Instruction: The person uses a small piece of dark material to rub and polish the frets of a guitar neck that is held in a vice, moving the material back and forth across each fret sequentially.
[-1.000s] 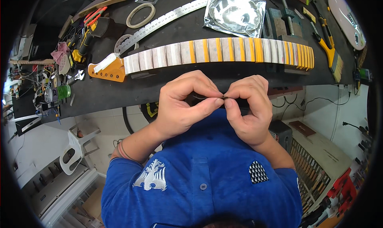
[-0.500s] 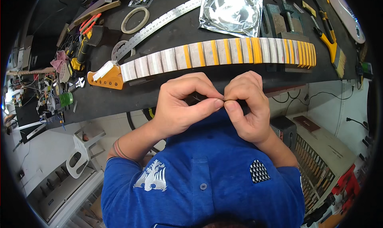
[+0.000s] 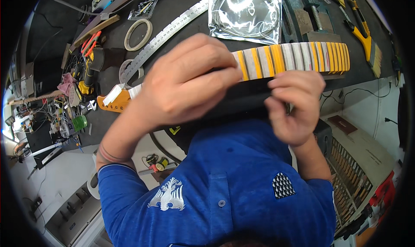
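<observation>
A guitar neck lies across the bench, its fretboard striped with whitish and yellow tape between the frets. Its orange-brown headstock points left, with a white strip on it. My left hand is over the middle of the neck and hides much of it. Its fingertips are pinched together at the taped fretboard; whatever they hold is too small to make out. My right hand hovers in front of the neck's right half, slightly blurred, fingers curled and thumb apart from them. I see nothing clearly held in it.
Behind the neck lie a notched steel ruler, a tape roll and a shiny clear packet of coiled wire. A vise and a yellow-handled brush are at right. Tools and clutter, including a drill, crowd the left.
My hands were pinched together in front of my chest; now they are apart. The left has moved up onto the neck, and the right has shifted right, its thumb and fingers parted.
</observation>
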A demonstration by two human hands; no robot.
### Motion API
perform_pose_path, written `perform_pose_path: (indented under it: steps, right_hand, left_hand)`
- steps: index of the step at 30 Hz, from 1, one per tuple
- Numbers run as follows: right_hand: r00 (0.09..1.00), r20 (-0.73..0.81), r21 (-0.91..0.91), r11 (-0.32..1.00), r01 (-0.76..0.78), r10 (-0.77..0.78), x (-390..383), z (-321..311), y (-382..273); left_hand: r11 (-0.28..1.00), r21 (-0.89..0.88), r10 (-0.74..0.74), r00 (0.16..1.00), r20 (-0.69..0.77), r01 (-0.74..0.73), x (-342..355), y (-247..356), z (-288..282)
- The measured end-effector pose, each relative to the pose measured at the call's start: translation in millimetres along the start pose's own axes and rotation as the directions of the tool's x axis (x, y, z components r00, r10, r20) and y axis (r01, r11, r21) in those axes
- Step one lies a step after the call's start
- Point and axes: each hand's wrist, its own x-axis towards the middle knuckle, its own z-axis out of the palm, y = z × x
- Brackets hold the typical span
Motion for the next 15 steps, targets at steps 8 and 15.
perform_pose_path:
  steps: [8, 15]
  right_hand:
    - [0.972, -0.233, -0.439, 0.895, -0.079, -0.028, -36, -3, 66]
    - [0.963, -0.261, -0.454, 0.889, -0.061, -0.067, -41, 1, 74]
  left_hand:
    - [0.966, 0.111, 0.197, 0.945, 0.262, -0.233, 8, -29, -4]
    - [0.97, 0.038, 0.223, 0.938, 0.264, -0.241, 7, -39, -2]
